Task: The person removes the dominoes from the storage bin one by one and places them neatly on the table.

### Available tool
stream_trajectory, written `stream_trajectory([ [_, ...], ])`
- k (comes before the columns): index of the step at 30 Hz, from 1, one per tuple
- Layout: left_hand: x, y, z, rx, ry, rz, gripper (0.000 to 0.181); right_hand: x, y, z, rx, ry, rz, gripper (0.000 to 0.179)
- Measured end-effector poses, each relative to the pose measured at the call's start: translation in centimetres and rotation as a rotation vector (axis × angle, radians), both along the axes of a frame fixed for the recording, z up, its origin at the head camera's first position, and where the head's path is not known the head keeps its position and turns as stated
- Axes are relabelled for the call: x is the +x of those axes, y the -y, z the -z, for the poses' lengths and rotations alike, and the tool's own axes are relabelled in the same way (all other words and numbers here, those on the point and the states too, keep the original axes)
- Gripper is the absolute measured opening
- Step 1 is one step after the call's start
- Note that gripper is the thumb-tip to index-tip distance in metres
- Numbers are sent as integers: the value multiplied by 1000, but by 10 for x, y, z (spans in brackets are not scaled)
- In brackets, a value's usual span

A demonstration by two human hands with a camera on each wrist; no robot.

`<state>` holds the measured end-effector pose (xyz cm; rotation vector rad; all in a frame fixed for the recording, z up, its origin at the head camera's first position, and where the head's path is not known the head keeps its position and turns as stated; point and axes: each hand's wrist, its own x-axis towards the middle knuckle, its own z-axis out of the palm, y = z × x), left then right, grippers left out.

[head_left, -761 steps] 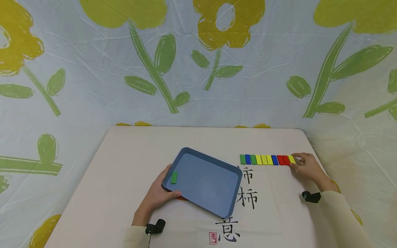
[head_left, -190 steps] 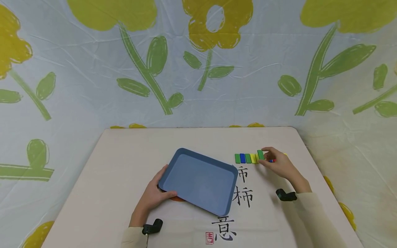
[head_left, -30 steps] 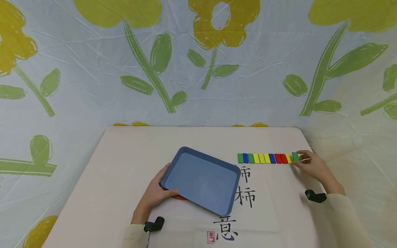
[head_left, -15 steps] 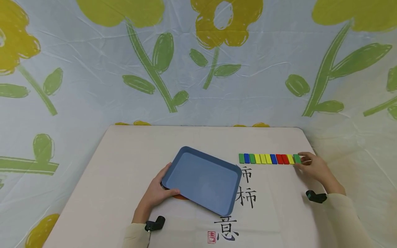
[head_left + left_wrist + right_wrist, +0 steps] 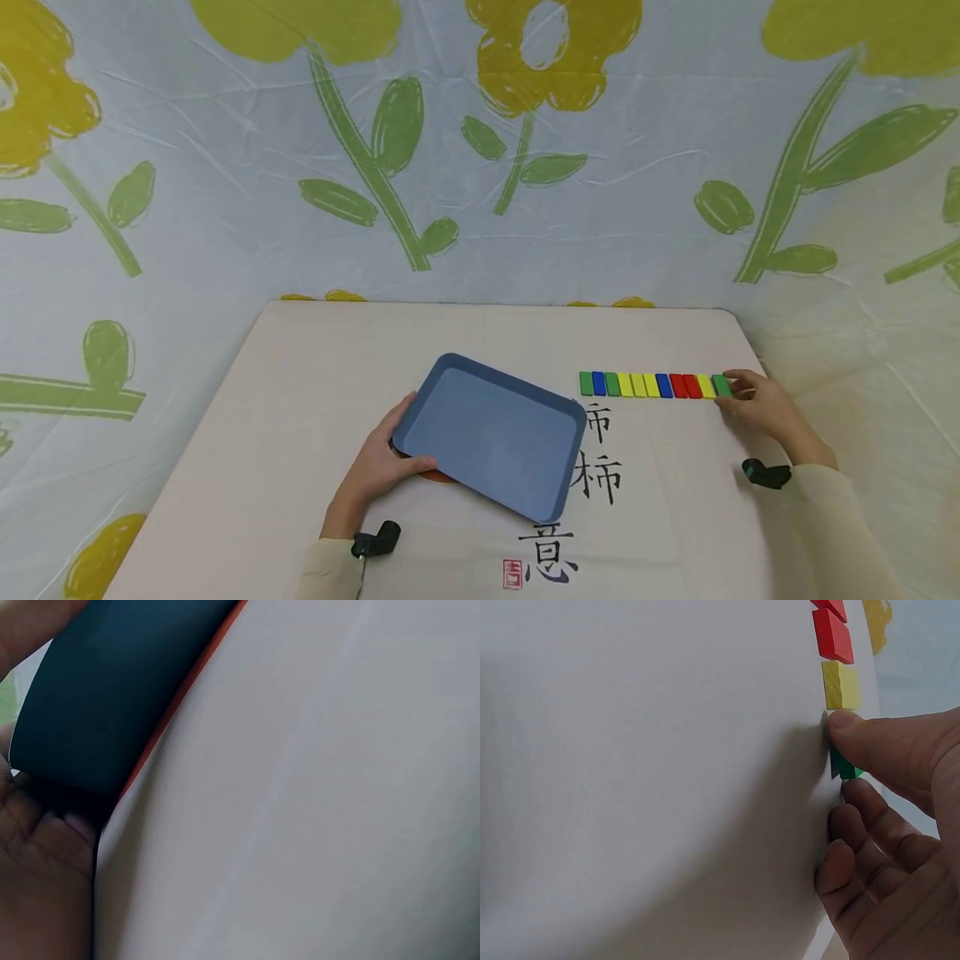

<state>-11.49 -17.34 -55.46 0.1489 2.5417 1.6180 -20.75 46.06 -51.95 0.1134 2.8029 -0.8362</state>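
In the head view my left hand (image 5: 378, 458) grips the lower-left corner of a blue tray (image 5: 495, 433), thumb over the rim. The tray sits at an angle, and its inside shows bare. The left wrist view has the tray's dark side (image 5: 127, 690) close up, with curled fingers (image 5: 60, 840) under it. My right hand (image 5: 768, 412) pinches a green block (image 5: 721, 385) at the right end of a row of coloured blocks. In the right wrist view the thumb (image 5: 855, 731) covers much of the green block (image 5: 846, 763), beside a yellow block (image 5: 841, 685).
Leftward from the yellow block run red blocks (image 5: 684, 386), a blue block (image 5: 663, 386), yellow blocks (image 5: 638, 384) and others. Black brush characters (image 5: 550, 554) and a red seal (image 5: 512, 574) mark the pale table covering (image 5: 300, 392). A flowered cloth (image 5: 615, 208) hangs behind.
The green block, in the tray at first, was carried rightward above the row. It has come down flat beside the end yellow block. The left hand and tray have stayed put.
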Motion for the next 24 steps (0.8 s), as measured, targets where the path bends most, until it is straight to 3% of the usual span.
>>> stream_trajectory([
  [13,0,1,1,-4,-21,15,111,-2,-4,3,43,-31,-56,66],
  [24,0,0,1,10,-14,10,111,-4,-6,1,34,-21,-103,53],
])
